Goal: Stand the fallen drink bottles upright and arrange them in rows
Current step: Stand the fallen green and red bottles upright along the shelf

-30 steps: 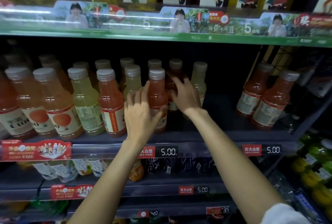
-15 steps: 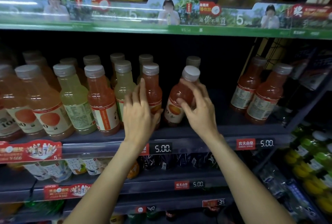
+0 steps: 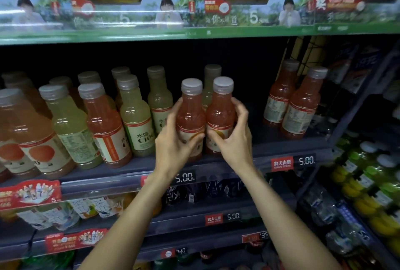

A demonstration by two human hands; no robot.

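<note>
Two red juice bottles with grey caps stand upright side by side at the front of the middle shelf (image 3: 281, 147). My left hand (image 3: 173, 142) is wrapped around the left red bottle (image 3: 190, 113). My right hand (image 3: 236, 137) grips the right red bottle (image 3: 220, 113). The two bottles touch each other. A pale yellow bottle (image 3: 211, 81) stands just behind them. To the left stand rows of upright bottles, among them a yellow-green bottle (image 3: 135, 118) and another red bottle (image 3: 101, 118).
Two more red bottles (image 3: 292, 105) stand at the shelf's right end, with a bare gap between them and my hands. A green promotional strip (image 3: 194, 18) edges the shelf above. Lower shelves hold other drinks, and a side rack (image 3: 368, 183) at the right holds green and yellow bottles.
My right hand has brought a red bottle from the back to the shelf's front and set it upright beside the other. My left hand has closed around the left red bottle.
</note>
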